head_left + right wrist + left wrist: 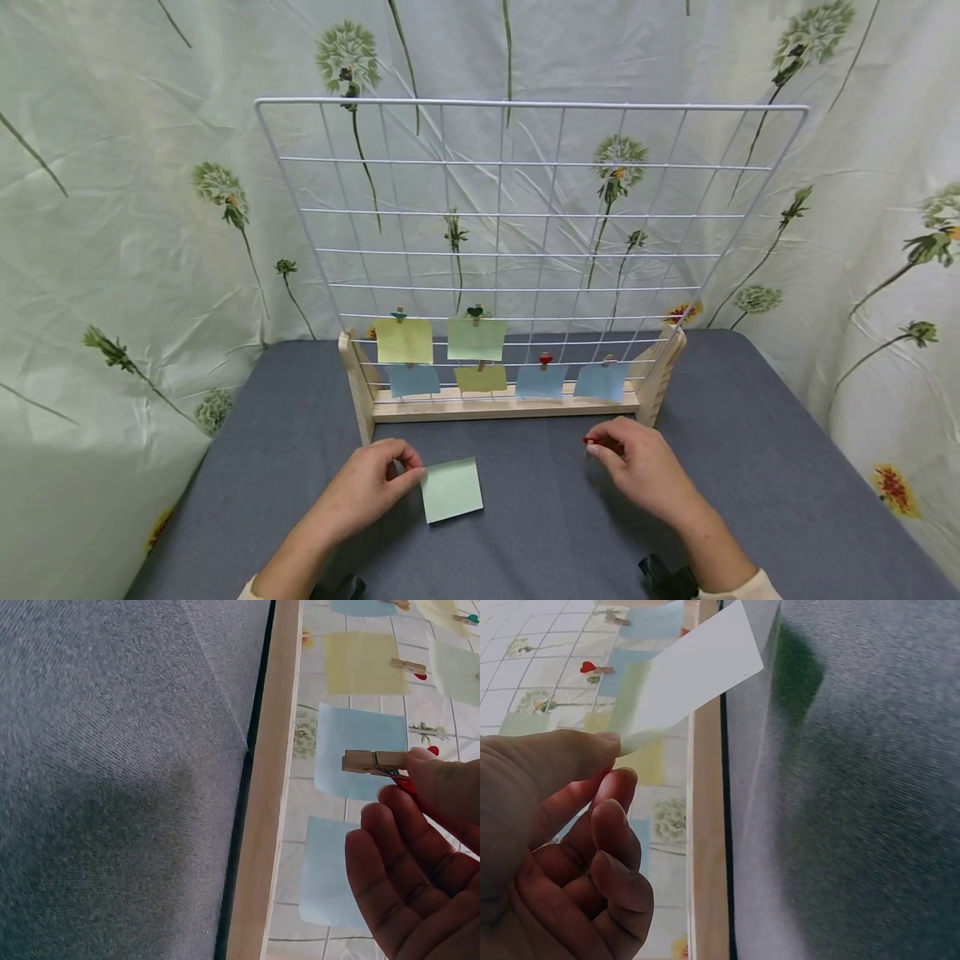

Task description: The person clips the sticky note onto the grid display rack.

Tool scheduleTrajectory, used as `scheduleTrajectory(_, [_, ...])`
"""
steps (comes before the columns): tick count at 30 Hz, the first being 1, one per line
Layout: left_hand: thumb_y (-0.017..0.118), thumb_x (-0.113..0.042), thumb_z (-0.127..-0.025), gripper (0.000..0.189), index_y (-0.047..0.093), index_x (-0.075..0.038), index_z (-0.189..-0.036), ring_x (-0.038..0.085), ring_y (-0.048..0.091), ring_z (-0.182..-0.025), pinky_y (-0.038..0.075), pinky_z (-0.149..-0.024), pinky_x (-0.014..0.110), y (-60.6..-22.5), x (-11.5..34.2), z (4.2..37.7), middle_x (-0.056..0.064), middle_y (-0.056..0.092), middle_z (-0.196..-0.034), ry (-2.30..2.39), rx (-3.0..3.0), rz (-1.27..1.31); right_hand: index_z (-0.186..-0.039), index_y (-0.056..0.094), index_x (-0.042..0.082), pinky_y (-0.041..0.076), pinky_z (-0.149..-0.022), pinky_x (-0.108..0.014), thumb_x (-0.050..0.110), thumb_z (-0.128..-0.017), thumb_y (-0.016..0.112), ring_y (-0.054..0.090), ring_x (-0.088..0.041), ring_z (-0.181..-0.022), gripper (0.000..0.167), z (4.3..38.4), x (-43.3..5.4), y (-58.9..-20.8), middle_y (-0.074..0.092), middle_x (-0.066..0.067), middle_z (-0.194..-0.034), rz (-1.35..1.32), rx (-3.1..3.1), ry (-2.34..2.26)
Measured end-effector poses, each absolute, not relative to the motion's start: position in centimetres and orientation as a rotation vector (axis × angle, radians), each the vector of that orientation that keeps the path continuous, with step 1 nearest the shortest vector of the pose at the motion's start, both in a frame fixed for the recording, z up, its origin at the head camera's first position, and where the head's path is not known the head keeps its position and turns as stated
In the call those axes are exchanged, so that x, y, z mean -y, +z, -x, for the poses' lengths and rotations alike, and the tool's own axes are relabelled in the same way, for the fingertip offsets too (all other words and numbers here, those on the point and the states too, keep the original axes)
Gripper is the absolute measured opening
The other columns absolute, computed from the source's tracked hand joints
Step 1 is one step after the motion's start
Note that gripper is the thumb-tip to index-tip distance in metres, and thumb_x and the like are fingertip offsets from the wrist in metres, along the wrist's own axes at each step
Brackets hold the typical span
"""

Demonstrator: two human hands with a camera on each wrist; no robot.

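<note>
Between thumb and finger, my left hand [372, 483] pinches the edge of a pale green sticky note [452, 490], which hangs above the table in the head view. In the left wrist view the note [697, 667] slants away from the thumb. On the other side, my right hand [637, 462] pinches a small wooden clothespin [367, 761] with a red piece on it. A white wire grid [525, 216] stands behind both hands in a wooden base [502, 408]. Clothespins hold yellow, green and blue notes on its lower rows, among them a blue note [540, 382] under a red heart clip [545, 359].
A grey-blue cloth covers the table [540, 550]. Behind the grid hangs a pale curtain [285, 50] printed with dandelions. The base's side supports [358, 383] rise at both ends of the grid. Dark straps [666, 577] sit at the wrists.
</note>
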State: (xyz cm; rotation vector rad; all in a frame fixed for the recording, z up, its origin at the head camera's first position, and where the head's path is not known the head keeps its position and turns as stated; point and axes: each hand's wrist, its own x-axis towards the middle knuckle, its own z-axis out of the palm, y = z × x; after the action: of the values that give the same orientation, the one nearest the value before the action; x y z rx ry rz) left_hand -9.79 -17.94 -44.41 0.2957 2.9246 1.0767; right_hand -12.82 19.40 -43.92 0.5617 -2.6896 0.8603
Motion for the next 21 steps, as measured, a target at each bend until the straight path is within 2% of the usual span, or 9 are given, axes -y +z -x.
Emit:
scheduleTrajectory(13, [0.077,-0.021,-0.091,0.013,0.068,-0.027,-0.086,0.002,0.046,-0.064,0.041,-0.058,0.022,-43.5,16.6,10.7,-0.013,0.056,-0.079,1.063,-2.974,-0.370,-0.095,0.074,0.019,0.055,-0.071,-0.029,0.008,-0.086,0.080,0.063,-0.004,-0.079,0.015,13.0,-19.7,-43.2,0.069,0.010,-0.088,-0.520,2.667,0.865])
scheduleTrajectory(21, [0.077,-0.019,-0.092,0.010,0.069,-0.024,-0.088,0.004,0.048,-0.063,0.044,-0.057,0.023,-42.1,15.7,11.6,-0.011,0.059,-0.079,1.128,-2.987,-0.414,-0.098,0.075,0.017,0.056,-0.071,-0.028,0.009,-0.088,0.079,0.065,-0.005,-0.080,0.014,13.5,-19.7,-42.3,0.070,0.010,-0.089,-0.538,2.593,0.887])
